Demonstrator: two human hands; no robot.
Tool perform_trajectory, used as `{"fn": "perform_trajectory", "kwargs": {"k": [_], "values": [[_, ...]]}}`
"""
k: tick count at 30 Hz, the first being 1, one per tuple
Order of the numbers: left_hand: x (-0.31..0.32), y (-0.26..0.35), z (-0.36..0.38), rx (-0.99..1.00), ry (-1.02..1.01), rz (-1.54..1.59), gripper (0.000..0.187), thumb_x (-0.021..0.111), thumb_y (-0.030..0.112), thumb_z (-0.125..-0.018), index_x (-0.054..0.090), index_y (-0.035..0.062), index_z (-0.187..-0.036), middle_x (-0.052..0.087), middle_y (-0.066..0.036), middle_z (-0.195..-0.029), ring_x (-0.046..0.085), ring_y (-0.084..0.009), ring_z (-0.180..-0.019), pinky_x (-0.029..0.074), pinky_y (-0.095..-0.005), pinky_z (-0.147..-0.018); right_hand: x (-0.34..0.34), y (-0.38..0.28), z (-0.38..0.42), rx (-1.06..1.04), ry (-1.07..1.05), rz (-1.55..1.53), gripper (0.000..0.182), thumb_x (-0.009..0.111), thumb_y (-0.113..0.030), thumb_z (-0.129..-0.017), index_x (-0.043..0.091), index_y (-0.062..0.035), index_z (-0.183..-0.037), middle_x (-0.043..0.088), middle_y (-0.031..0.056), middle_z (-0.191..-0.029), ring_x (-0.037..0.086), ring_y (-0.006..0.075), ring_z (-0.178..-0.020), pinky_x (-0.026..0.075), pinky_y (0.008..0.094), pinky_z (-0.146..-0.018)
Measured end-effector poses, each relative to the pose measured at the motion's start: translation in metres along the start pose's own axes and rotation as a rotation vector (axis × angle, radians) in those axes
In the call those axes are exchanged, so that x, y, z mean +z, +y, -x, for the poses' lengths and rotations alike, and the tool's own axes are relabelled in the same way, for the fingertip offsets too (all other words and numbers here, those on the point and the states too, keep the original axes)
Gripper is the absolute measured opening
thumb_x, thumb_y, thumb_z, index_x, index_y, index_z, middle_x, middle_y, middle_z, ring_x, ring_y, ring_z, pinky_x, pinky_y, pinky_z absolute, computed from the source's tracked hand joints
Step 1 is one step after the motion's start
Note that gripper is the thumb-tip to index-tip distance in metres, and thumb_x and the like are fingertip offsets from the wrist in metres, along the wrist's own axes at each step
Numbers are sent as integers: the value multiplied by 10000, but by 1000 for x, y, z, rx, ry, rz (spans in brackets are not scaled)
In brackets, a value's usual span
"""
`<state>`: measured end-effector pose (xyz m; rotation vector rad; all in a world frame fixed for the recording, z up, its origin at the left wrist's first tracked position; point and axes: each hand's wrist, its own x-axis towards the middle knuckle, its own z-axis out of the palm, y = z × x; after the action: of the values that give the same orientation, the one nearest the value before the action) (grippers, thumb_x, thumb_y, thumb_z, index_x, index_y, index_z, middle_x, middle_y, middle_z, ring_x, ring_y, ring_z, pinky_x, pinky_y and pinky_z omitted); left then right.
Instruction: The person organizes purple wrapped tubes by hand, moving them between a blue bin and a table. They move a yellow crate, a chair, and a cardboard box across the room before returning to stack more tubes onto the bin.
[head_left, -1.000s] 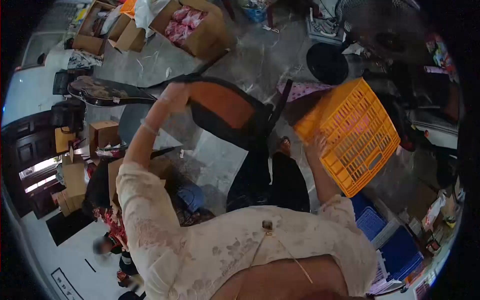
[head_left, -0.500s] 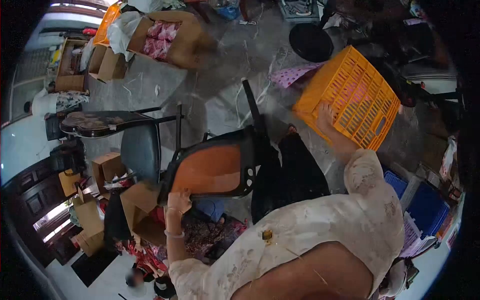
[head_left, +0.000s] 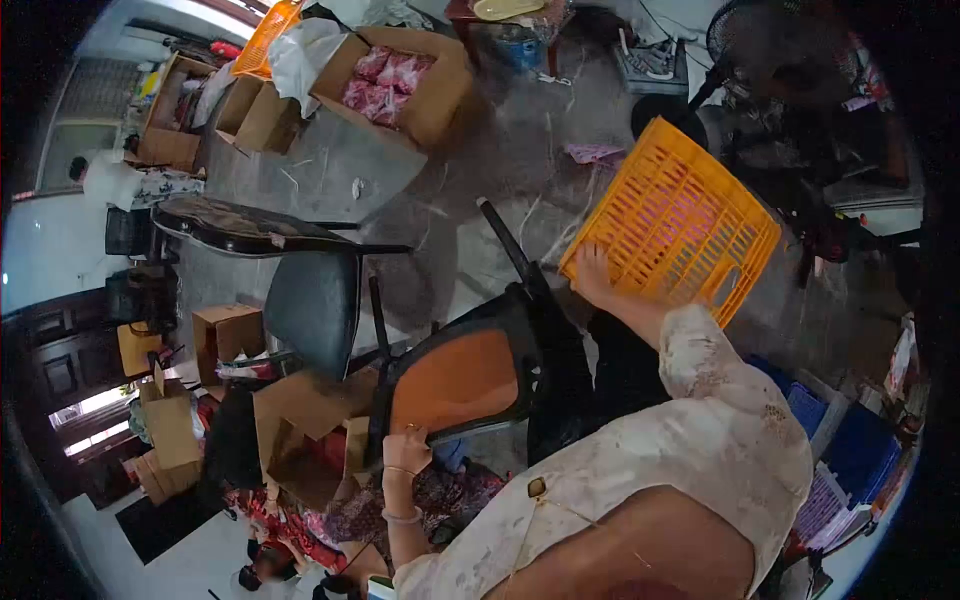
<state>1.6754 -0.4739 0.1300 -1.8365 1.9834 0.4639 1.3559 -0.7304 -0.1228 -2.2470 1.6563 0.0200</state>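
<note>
- Indoor rm. on my remote feed: gray flr. (head_left: 510, 150) w/ pale streaks, lit unevenly.
- Lt. side: pale wall (head_left: 50, 265) next to dark paneled dr. (head_left: 62, 375); bright light strips (head_left: 97, 440) glare beside the panels.
- Ctr.-lt.: I see a dark padded chair (head_left: 312, 305).
- Top: reddish-brown legged furniture (head_left: 462, 15), only pt. visible to me; black standing fan (head_left: 735, 25), upper rt., blurry.
- Lower lt.: white wall (head_left: 110, 540); far rt. dimmer.

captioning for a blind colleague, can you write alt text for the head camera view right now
A person's left hand grips the edge of a black-framed chair with an orange-brown panel, while the right hand touches an orange slatted crate. Beyond them, an open cardboard box of pink bundles stands on the grey floor.
</note>
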Motion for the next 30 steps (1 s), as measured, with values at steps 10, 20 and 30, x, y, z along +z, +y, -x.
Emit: {"fn": "perform_trajectory", "kwargs": {"k": [10,20,30], "values": [[18,-24,-6,99,76,80,211,588,220,-573,606,100,-746,498,-62,-562,442,-226,-445,353,-344,-390,-27,-75,-173,-568,111,223,519,497,-164,-800,321,-69,-1279,243,136,-1360,244,298,-1249,188,406,-1020],[15,-20,-1,13,-159,-18,149,538,126,-619,602,113,-752,559,-87,-640,480,-233,-436,393,-327,-346,14,-41,-64,119,30,-446,375,423,-272,-875,431,25,-1104,433,195,-1123,417,363,-1034,361,438,-874],[-20,-24,-31,4,-117,-39,189,577,88,-577,611,95,-763,595,-102,-703,571,-262,-541,465,-356,-447,-18,-126,82,972,-1342,-1771,488,567,-299,-721,373,-62,-1102,426,134,-1112,446,287,-1001,387,456,-806]]}}
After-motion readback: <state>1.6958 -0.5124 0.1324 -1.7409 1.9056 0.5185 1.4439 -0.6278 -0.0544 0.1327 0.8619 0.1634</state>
